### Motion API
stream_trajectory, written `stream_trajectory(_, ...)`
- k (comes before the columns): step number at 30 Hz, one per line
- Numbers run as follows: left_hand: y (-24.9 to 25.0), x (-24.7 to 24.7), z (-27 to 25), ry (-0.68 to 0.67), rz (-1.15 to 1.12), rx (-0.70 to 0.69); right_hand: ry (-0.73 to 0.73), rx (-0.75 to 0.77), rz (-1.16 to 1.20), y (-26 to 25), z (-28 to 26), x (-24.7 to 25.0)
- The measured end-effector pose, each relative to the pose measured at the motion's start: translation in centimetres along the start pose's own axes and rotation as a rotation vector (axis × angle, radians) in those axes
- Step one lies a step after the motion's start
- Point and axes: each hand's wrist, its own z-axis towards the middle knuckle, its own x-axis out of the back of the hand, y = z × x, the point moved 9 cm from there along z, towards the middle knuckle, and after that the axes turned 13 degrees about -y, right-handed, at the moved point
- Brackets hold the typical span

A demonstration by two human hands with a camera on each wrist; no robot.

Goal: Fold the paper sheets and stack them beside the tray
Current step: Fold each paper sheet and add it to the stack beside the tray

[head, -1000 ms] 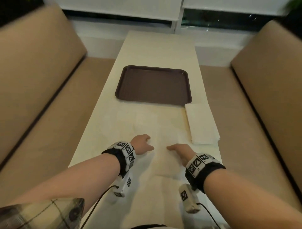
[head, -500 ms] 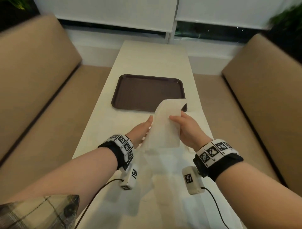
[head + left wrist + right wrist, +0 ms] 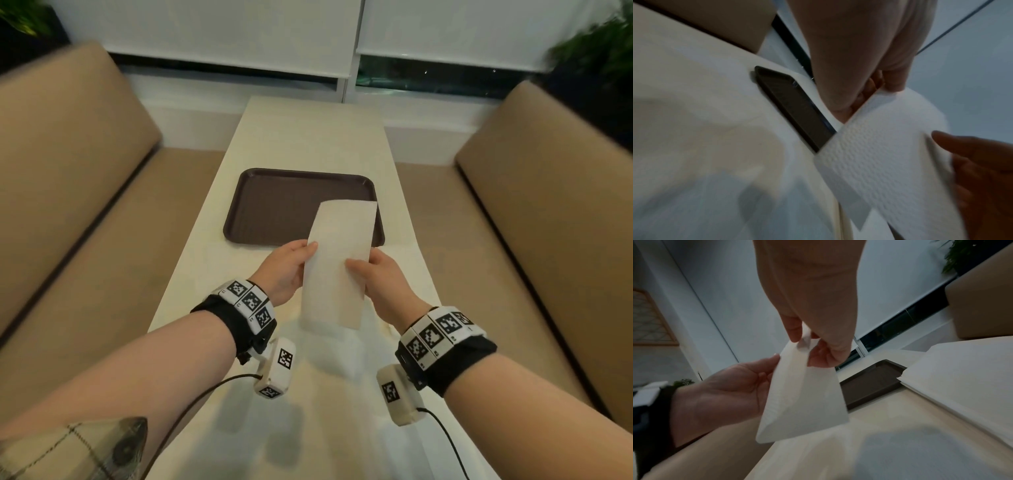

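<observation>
A folded white paper sheet (image 3: 337, 260) hangs upright in the air over the table, in front of the near right corner of the dark brown tray (image 3: 274, 205). My left hand (image 3: 308, 250) pinches its left edge, thumb in front and fingers behind. My right hand (image 3: 356, 267) pinches its right edge. In the right wrist view the right hand (image 3: 805, 339) holds the sheet (image 3: 801, 394) near its top. In the left wrist view the left hand (image 3: 875, 94) grips the embossed sheet (image 3: 890, 146). A stack of folded sheets (image 3: 962, 378) lies beside the tray (image 3: 869, 384).
The cream table (image 3: 308, 130) runs between two tan benches (image 3: 68, 164) toward a window. More white paper (image 3: 325, 373) lies flat on the table under my wrists. Wrist camera cables trail near the table's front edge.
One second ago both hands were pressing on paper flat on the table. They have since picked up the folded sheet and raised it upright in front of the tray.
</observation>
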Motion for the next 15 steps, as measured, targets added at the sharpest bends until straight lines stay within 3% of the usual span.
stream_trajectory(4,0.7,0.5,0.4,0.081,0.174,-0.027,0.075,-0.052,0.029,1.1,0.4,2.5)
stream_trajectory(8,0.4,-0.2,1.0,0.082,0.104,-0.029,-0.104,-0.117,0.143,2.1,0.6,1.9)
stream_trajectory(11,-0.3,-1.6,1.9,0.076,0.161,-0.014,0.05,-0.053,0.166,2.1,0.2,3.8)
stream_trajectory(15,-1.5,-4.1,4.3,0.122,0.305,0.018,0.299,-0.031,-0.222,1.2,-0.3,9.4)
